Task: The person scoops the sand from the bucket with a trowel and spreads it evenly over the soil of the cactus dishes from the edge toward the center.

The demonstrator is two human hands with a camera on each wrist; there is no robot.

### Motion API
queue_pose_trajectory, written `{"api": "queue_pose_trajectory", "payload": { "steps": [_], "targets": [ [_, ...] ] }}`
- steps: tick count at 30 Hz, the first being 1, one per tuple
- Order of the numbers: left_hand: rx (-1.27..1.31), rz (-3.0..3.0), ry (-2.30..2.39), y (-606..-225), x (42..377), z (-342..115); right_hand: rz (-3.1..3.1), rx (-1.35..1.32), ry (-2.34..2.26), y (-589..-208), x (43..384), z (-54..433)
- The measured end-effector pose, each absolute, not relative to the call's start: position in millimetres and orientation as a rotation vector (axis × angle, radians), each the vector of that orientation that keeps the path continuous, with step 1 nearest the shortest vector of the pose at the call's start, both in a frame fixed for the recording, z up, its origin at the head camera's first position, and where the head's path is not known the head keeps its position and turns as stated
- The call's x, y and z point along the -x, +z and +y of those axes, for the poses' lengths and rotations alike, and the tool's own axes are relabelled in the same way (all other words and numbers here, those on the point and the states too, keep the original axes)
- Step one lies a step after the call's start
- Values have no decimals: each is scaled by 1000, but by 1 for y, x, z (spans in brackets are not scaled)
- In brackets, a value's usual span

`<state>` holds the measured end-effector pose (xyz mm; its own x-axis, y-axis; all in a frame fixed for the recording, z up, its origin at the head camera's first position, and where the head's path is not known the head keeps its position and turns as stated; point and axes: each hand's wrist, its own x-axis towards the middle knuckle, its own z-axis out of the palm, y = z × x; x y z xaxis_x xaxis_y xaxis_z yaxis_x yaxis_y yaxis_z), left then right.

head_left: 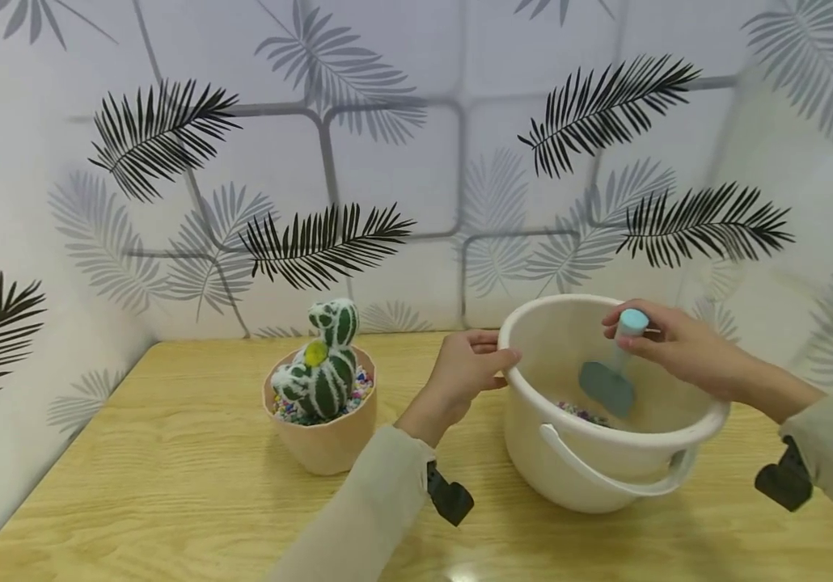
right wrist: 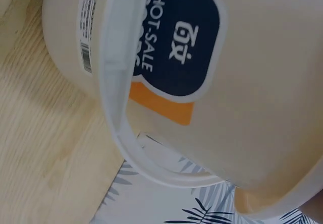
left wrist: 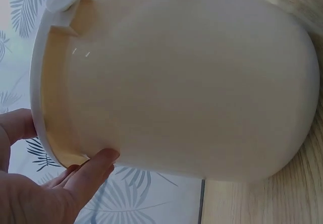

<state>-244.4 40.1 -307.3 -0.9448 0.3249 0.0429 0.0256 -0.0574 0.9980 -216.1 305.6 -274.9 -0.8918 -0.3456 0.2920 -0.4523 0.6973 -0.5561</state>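
A cream plastic bucket (head_left: 555, 461) stands on the table, its mouth tilted toward the head camera. My left hand (head_left: 460, 368) grips the bucket's left rim, thumb over the edge; in the left wrist view its fingers (left wrist: 93, 171) touch the outer wall. Over the bucket's mouth, my right hand (head_left: 682, 347) holds the light blue handle of a small shovel. The shovel's grey-blue blade (head_left: 607, 388) hangs inside, above small multicoloured pebbles (head_left: 582, 412) at the bottom. The bucket's front wall hides part of the pebbles.
Left of the bucket, a pink pot (head_left: 329, 436) holds a green-and-white cactus (head_left: 325, 380) among coloured pebbles. The bucket's handle (head_left: 606, 477) hangs down its front. A label (right wrist: 181, 42) shows on its side. Behind the wooden table (head_left: 169, 469) rises a leaf-patterned wall (head_left: 402, 178).
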Motion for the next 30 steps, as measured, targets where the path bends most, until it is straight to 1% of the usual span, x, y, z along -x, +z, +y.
{"api": "queue_pose_trajectory", "payload": {
  "steps": [5,12,20,30],
  "targets": [
    [-383,1964,2159,-309,237,38,-2748,-770,896,-277,217,304],
    [-417,1929,2207,-311,220,35,-2589,-942,776,-285,215,302],
    [-497,1940,2261,-312,210,35,-2558,-840,737,-288,208,301],
    [-492,1934,2304,-314,210,34,-2645,-660,743,-281,207,296]
  ]
}}
